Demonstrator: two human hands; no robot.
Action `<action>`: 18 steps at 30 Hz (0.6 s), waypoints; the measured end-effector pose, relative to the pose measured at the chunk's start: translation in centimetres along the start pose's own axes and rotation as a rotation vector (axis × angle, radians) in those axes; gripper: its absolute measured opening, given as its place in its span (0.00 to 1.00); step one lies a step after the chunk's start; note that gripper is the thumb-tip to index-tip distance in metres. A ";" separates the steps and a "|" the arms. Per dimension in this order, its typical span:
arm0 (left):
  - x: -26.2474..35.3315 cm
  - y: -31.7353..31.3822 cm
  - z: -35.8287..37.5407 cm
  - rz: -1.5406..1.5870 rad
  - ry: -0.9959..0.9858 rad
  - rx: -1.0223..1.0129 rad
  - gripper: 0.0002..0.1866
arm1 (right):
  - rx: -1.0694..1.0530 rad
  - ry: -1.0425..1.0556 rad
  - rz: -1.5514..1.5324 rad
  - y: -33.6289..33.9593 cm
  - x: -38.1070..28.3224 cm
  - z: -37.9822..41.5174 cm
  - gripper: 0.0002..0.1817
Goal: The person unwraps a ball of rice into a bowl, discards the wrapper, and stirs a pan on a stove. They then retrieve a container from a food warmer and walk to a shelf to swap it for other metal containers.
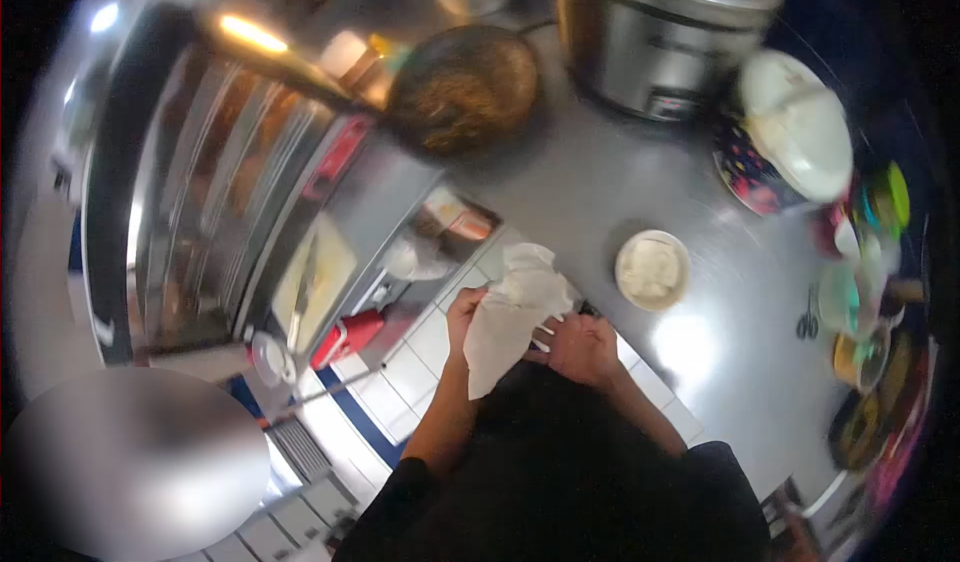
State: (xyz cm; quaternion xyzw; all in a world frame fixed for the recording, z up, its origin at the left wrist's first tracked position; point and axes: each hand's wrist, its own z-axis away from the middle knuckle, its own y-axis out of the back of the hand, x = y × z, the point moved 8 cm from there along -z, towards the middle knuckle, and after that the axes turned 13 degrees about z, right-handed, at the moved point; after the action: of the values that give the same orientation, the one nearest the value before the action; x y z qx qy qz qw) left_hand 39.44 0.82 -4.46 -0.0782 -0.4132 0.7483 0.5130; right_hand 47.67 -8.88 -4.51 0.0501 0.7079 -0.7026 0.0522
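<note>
cloth [512, 317]: white, crumpled, between both hands
left hand [464, 312]: fingers pinching its edge
right hand [583, 347]: curled, gripping its lower side
bowl [652, 269]: near, beyond right hand

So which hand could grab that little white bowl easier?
Probably the right hand. It sits nearer the small white bowl on the grey counter, and only touches the white cloth. The left hand is farther away and grips the cloth's edge.

The white cloth [515, 312] hides my left hand's [466, 312] fingers; the big pot [665, 22] is cut off above.
</note>
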 end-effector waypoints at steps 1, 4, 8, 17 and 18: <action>1.1 1.0 1.7 0.044 -0.024 0.011 0.15 | 0.014 -0.102 0.017 -0.5 1.9 -1.0 0.32; 6.7 9.6 6.5 -0.084 -0.257 0.061 0.10 | 0.044 -0.400 0.202 -2.8 8.1 -4.2 0.38; 13.7 16.8 17.2 -0.424 -0.526 0.270 0.08 | -0.086 -0.659 0.557 -5.1 18.4 -6.6 0.31; 15.4 35.0 30.7 0.368 -0.961 0.566 0.10 | -0.936 0.016 1.928 -14.7 42.5 -3.9 0.33; 15.5 35.4 31.7 0.472 -0.921 0.477 0.17 | -0.966 0.019 1.958 -15.4 44.4 -3.1 0.34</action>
State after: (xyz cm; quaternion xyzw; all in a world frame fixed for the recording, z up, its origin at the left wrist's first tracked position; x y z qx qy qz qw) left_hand -9.76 -8.03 -3.92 0.2839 -0.3851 0.8722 0.1024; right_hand 1.52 -5.96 4.30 0.5713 0.5627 -0.0040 0.5974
